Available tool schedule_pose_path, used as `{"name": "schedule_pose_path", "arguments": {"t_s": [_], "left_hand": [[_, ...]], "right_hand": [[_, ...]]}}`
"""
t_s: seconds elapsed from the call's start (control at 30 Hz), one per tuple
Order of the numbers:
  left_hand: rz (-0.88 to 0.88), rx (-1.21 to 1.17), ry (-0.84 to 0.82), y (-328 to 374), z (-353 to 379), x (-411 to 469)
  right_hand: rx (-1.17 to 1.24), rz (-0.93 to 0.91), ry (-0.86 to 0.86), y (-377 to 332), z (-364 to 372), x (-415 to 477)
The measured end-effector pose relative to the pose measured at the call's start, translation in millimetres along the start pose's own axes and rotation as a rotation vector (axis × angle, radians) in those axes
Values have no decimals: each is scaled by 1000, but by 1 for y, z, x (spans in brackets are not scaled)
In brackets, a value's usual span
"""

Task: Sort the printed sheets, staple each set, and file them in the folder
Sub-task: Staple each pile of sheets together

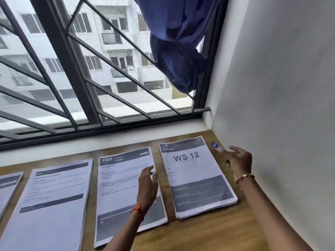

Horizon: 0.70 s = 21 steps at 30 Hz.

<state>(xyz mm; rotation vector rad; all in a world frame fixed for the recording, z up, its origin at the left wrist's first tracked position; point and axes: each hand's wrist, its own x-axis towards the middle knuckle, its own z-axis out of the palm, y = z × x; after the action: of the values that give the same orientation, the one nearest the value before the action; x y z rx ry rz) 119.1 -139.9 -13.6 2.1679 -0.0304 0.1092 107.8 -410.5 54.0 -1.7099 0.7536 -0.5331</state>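
Several stacks of printed sheets lie in a row on the wooden table [208, 230]. The rightmost stack is headed "WS 12" [196, 176]. To its left is the "1563" stack [123, 187], then another stack [52, 201] and a partly cut-off one [8, 187]. My left hand [147, 185] hovers over the right edge of the "1563" stack with straight fingers. My right hand [239, 160] is stretched toward the wall with spread fingers, right at a small blue and clear object [216, 145], blurred, possibly a stapler. I cannot tell whether the fingers touch it.
A white wall [281, 105] closes the table's right side. A barred window [90, 78] with a sill runs along the back. A knotted blue curtain [179, 42] hangs above the far right corner. Bare wood shows in front of the "WS 12" stack.
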Motion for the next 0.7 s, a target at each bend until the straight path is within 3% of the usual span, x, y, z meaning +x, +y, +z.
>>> {"name": "schedule_pose_path", "arguments": {"t_s": [0.1, 0.2, 0.4, 0.7], "left_hand": [[-36, -58, 14, 4, 1, 16], [-87, -127, 19, 8, 4, 32], [-123, -163, 48, 6, 13, 54], [-222, -141, 57, 10, 32, 83]], "right_hand": [[473, 230, -302, -5, 23, 6], [738, 405, -520, 0, 51, 13], [896, 572, -627, 22, 106, 31], [986, 683, -696, 29, 158, 48]]}}
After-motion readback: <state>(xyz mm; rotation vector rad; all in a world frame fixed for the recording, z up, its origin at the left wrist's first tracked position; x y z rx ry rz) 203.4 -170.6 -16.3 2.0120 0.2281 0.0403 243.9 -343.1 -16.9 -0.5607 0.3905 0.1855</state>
